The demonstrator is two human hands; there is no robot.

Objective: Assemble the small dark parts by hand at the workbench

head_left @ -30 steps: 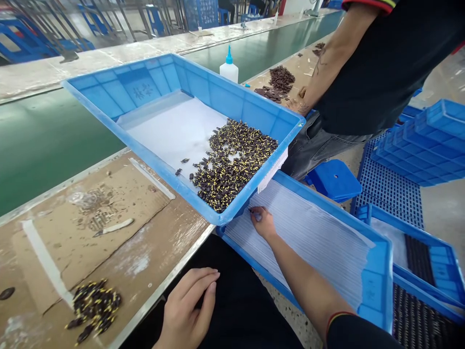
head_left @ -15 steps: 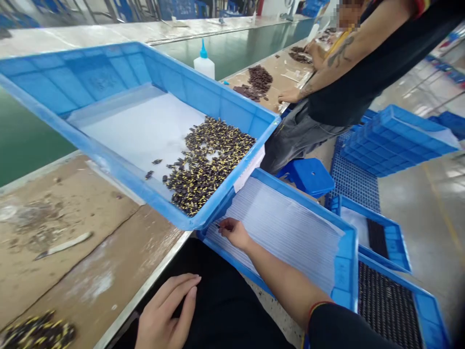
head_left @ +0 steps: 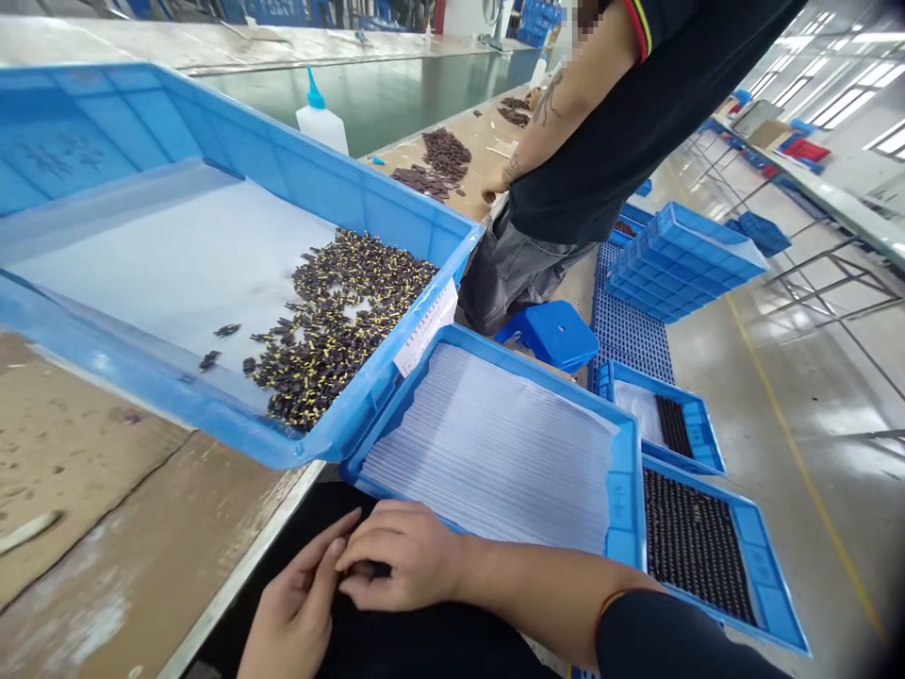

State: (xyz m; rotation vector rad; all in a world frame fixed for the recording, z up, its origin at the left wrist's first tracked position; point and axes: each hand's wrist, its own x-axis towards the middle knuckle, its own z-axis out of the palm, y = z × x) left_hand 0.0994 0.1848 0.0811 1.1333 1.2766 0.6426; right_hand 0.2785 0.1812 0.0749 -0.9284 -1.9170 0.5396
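Note:
Over my lap my left hand (head_left: 301,589) and my right hand (head_left: 410,556) meet, fingertips touching. The right fingers are curled together; whatever lies between them is hidden. The left thumb and fingers come close together at the right fingertips, and their contents cannot be made out. Above them a large blue bin (head_left: 396,203) rests tilted in view, lined with white sheet and bearing a pile of small dark pieces with yellow parts (head_left: 332,330). Right of it, a blue tray (head_left: 626,500) holds a ridged white sheet (head_left: 495,443).
A bottle with a blue nozzle (head_left: 321,123) stands behind the bin. Beyond it a person in a dark shirt (head_left: 600,141) leans over brown pieces (head_left: 445,156). A blue stool (head_left: 558,335), stacked bins (head_left: 679,264) and trays of dark rows (head_left: 697,538) are at the right.
My right hand has moved from the ridged tray's edge to my left hand, and the two now touch. The view has shifted, so the bins appear further left.

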